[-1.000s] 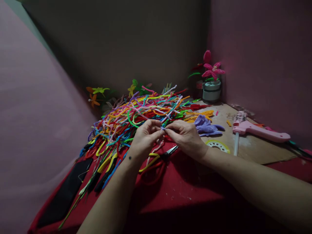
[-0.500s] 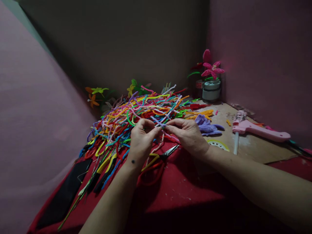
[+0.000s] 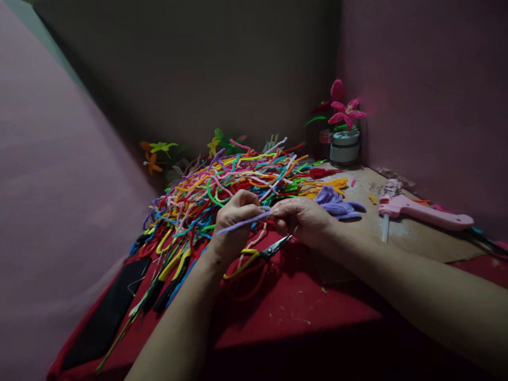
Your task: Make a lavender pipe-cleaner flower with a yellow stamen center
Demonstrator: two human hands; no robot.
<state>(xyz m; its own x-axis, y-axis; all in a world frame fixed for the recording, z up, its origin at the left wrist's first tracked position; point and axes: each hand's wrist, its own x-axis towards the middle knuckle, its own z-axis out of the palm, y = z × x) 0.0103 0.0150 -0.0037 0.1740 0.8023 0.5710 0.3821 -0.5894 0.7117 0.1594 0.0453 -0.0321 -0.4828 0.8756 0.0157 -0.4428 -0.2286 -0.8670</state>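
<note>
In front of the pile [image 3: 238,174] of pipe cleaners, the left hand [image 3: 238,214] hides its own fingertips, so its grip cannot be told; the right hand's [image 3: 296,216] fingers cover one end of a purple pipe cleaner [image 3: 243,223]. Behind the pile's right side, a red label [image 3: 325,137] is too small to read. Dimness blurs the orange flower [image 3: 153,164] behind its left.
</note>
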